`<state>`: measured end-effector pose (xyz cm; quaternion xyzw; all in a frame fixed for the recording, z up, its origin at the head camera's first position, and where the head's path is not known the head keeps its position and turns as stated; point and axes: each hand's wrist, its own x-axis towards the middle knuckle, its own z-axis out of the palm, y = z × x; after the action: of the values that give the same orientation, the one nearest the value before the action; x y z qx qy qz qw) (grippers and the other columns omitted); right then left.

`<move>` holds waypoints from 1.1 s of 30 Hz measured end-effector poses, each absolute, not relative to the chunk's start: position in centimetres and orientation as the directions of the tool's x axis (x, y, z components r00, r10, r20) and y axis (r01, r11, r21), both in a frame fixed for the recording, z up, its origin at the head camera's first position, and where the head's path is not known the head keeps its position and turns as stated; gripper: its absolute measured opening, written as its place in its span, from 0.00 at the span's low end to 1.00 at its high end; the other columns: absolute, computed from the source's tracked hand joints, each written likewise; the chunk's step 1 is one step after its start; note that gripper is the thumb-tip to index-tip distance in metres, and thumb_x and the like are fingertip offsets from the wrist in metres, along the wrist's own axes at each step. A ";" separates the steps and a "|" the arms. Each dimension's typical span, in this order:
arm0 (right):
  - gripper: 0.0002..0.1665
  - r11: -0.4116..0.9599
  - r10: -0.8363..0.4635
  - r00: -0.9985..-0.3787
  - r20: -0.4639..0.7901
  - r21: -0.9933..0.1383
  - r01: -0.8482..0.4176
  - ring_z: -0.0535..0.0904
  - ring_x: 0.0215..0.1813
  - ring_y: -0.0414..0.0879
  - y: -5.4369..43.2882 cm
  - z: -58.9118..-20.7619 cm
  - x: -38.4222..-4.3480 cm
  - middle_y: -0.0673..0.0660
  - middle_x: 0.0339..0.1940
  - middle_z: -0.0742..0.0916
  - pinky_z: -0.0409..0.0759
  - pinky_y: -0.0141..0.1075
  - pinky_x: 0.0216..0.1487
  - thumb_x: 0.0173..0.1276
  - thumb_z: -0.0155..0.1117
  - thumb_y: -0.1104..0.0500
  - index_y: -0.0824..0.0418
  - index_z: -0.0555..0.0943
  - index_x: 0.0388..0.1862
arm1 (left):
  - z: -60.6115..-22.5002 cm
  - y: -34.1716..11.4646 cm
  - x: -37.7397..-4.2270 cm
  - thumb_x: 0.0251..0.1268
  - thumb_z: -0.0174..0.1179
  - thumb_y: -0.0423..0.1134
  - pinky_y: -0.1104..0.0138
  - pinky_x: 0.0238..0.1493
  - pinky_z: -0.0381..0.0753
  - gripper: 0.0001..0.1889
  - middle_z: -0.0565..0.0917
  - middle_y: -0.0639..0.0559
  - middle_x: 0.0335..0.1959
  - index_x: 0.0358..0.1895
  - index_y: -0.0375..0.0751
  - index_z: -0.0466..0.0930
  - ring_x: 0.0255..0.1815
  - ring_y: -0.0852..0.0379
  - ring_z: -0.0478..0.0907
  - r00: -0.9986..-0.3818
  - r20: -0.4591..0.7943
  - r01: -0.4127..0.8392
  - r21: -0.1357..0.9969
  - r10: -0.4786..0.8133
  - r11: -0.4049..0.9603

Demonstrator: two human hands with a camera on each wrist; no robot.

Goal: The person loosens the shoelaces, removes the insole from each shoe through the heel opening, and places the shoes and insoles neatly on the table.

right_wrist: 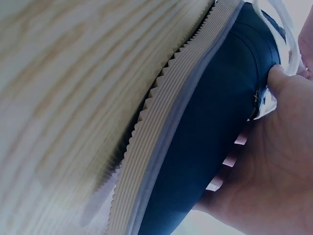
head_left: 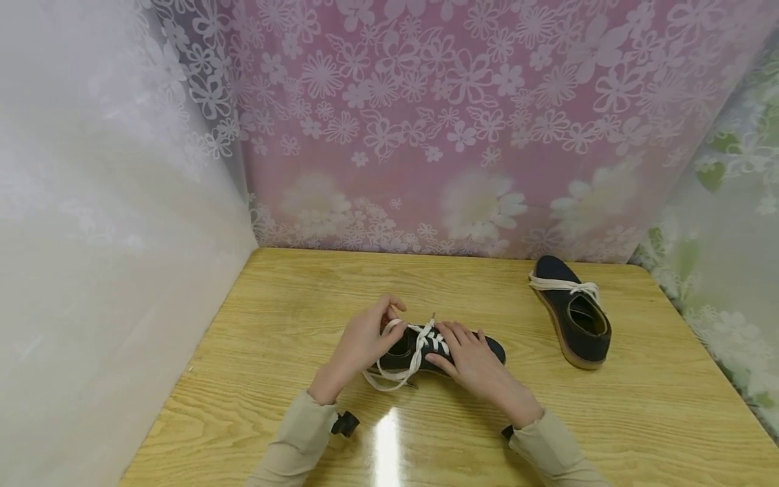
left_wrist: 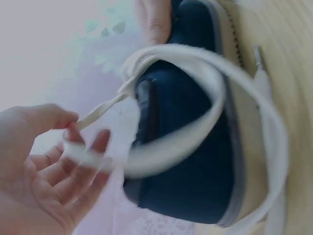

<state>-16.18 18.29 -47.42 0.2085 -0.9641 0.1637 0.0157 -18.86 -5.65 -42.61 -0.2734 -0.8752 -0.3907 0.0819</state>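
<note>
A dark navy shoe with a pale sole lies on the table, its toe toward the right. My left hand is by the heel end and pinches a white shoelace between thumb and index finger. The lace loops loosely past the heel, and a metal-tipped end hangs beside the sole in the left wrist view. Over the front of the shoe, my right hand holds the upper, thumb near the lacing and fingers across the far side. The fingertips are partly hidden in the right wrist view.
A matching shoe stands at the back right, its white lace wrapped round its front. The wooden table is bordered by a pink floral curtain behind and pale sheets at both sides.
</note>
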 end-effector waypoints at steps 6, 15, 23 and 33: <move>0.44 0.857 -0.398 -0.912 0.101 -0.313 -0.409 0.65 0.75 0.67 18.2 -47.3 -16.2 0.67 0.74 0.72 0.59 0.70 0.70 0.77 0.53 0.35 0.62 0.62 0.79 | -40.9 -6.4 -19.9 0.73 0.64 0.40 0.70 0.27 0.75 0.09 0.83 0.55 0.40 0.52 0.47 0.81 0.25 0.65 0.73 -0.815 0.433 0.579 0.615 0.385 0.536; 0.43 0.856 -0.405 -0.909 0.097 -0.308 -0.415 0.65 0.76 0.65 18.2 -47.4 -16.3 0.65 0.74 0.72 0.59 0.70 0.70 0.77 0.52 0.34 0.61 0.64 0.78 | -39.9 -7.1 -21.0 0.71 0.64 0.33 0.63 0.38 0.84 0.08 0.84 0.47 0.47 0.50 0.43 0.85 0.36 0.54 0.81 -0.795 0.538 0.599 0.626 0.280 0.499; 0.43 0.856 -0.405 -0.908 0.106 -0.304 -0.418 0.66 0.75 0.66 18.3 -47.4 -16.3 0.66 0.73 0.73 0.60 0.70 0.69 0.77 0.53 0.35 0.62 0.65 0.78 | -41.9 -6.2 -20.8 0.72 0.64 0.41 0.55 0.52 0.82 0.08 0.80 0.47 0.61 0.49 0.48 0.85 0.58 0.48 0.80 -0.771 0.347 0.634 0.496 0.534 0.593; 0.43 0.861 -0.403 -0.910 0.101 -0.296 -0.414 0.66 0.75 0.65 18.3 -47.5 -16.3 0.66 0.73 0.73 0.61 0.70 0.68 0.77 0.53 0.35 0.61 0.64 0.79 | -42.8 -4.9 -20.6 0.68 0.67 0.49 0.63 0.43 0.83 0.11 0.85 0.53 0.49 0.45 0.47 0.86 0.45 0.54 0.85 -0.771 0.241 0.630 0.422 0.589 0.652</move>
<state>-16.28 18.29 -47.48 0.2116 -0.9644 0.1575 0.0178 -20.58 -4.88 -42.80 -0.3355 -0.9079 -0.2477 0.0413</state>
